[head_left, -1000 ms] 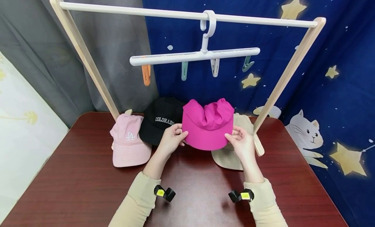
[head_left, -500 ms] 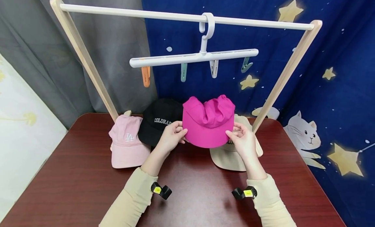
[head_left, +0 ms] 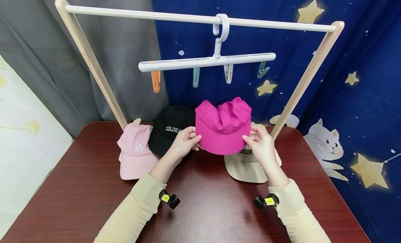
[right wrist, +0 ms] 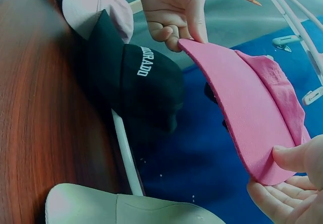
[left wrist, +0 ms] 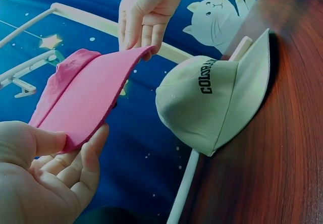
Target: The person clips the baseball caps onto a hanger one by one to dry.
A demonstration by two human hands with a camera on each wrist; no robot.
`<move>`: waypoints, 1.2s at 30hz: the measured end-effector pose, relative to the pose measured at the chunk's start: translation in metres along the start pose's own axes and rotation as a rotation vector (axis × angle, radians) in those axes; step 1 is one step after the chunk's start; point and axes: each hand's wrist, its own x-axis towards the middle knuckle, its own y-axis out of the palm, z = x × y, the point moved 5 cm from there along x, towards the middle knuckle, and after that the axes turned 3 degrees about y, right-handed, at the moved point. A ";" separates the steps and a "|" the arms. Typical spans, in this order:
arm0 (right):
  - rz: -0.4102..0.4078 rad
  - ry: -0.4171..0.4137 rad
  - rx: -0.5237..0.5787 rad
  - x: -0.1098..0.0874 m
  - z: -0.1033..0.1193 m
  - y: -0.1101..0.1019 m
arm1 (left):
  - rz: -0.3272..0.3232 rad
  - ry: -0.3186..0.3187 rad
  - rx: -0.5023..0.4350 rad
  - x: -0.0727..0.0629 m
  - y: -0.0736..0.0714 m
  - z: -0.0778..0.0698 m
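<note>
A bright pink cap [head_left: 223,131] is held up between both hands, brim toward me, its soft crown creased inward at the middle. My left hand [head_left: 185,142] pinches one side of the brim, thumb on top and fingers beneath. On the opposite side, my right hand [head_left: 261,145] pinches the brim the same way; the right wrist view shows its thumb pressed on the pink cap [right wrist: 247,103]. Behind and below lie a black cap [head_left: 161,136] lettered COLORADO and a beige cap [head_left: 244,168], partly hidden by the pink one and my right hand. In the left wrist view the beige cap [left wrist: 202,98] shows whole.
A pink LA cap [head_left: 138,154] lies at the left on the brown table [head_left: 200,201]. Overhead, a white hanger [head_left: 206,62] hangs from the rack's bar [head_left: 141,14], carrying an orange clip [head_left: 155,82], two green clips and a white clip [head_left: 228,74]. Slanted wooden posts stand either side.
Both hands have raised the pink cap slightly, uncovering more of the beige cap and its lettering. The forearms have spread a little apart. The grip on the brim looks unchanged.
</note>
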 end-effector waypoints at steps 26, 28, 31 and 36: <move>0.068 -0.079 -0.201 0.017 0.019 -0.008 | 0.007 0.047 0.001 0.008 -0.007 -0.011; 0.071 -0.083 -0.205 0.018 0.019 -0.008 | 0.008 0.053 0.000 0.008 -0.007 -0.011; 0.075 -0.086 -0.210 0.018 0.021 -0.009 | 0.006 0.053 0.001 0.008 -0.008 -0.012; 0.079 -0.100 -0.236 0.020 0.025 -0.010 | 0.003 0.052 -0.002 0.008 -0.009 -0.013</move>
